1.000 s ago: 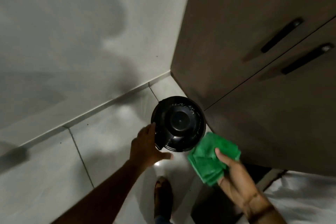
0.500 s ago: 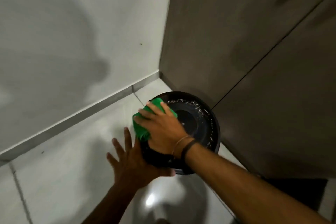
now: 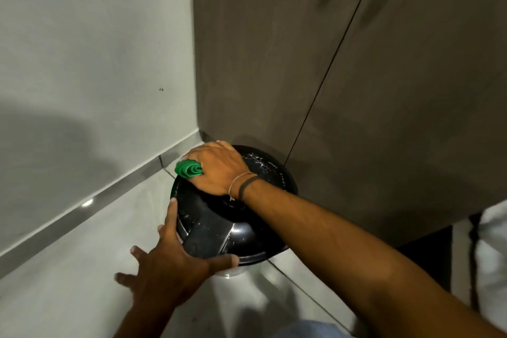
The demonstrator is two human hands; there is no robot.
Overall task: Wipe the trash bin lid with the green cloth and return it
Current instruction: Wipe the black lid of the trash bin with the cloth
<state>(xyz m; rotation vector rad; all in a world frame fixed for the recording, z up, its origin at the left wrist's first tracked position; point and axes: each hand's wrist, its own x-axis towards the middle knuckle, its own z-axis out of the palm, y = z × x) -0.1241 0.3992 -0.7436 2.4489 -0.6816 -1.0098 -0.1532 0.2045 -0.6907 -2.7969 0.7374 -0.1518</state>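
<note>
A round black trash bin lid (image 3: 241, 230) sits on a shiny metal bin in the floor corner, with small droplets on its far side. My right hand (image 3: 219, 167) presses the folded green cloth (image 3: 188, 169) onto the lid's far left part; only a bunched end of the cloth shows beside my fingers. My left hand (image 3: 170, 263) braces the lid's near left rim, fingers spread, thumb along the front edge, index finger up the side.
A grey-brown cabinet (image 3: 356, 90) with a door seam stands right behind the bin. A pale wall (image 3: 82, 63) with a metal skirting strip (image 3: 82, 208) runs on the left. Light floor tiles (image 3: 68, 296) lie in front. White fabric (image 3: 491, 250) shows at the right edge.
My right hand brought the cloth from beside the bin onto the lid, then slid it toward the far left edge. My left hand stayed on the near rim. The camera came closer.
</note>
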